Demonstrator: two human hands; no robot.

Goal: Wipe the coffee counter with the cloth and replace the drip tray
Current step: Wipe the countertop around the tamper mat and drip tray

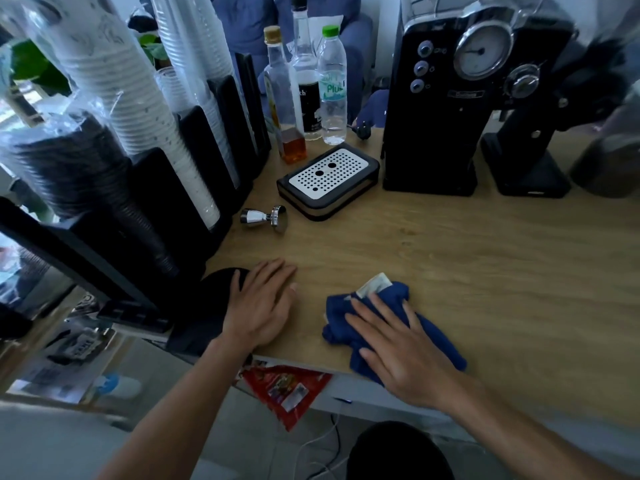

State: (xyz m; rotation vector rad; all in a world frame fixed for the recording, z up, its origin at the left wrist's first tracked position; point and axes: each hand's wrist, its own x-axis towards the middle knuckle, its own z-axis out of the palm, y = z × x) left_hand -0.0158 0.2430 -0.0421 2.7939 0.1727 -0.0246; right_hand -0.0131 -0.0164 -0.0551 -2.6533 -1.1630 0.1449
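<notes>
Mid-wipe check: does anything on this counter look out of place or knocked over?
Yes. The drip tray sits loose on the counter, angled, left of the coffee machine instead of in it. The metal tamper lies on its side beside it. No spill shows. The right hand presses the blue cloth.

Tamper (265, 218) — bottles (304, 81) — cup stacks (138, 98)

A blue sofa (356, 36) stands beyond the counter, grey floor (52, 441) below, in cool daylight.

Left hand (261, 306) and right hand (398, 351) flat, palms down.
</notes>
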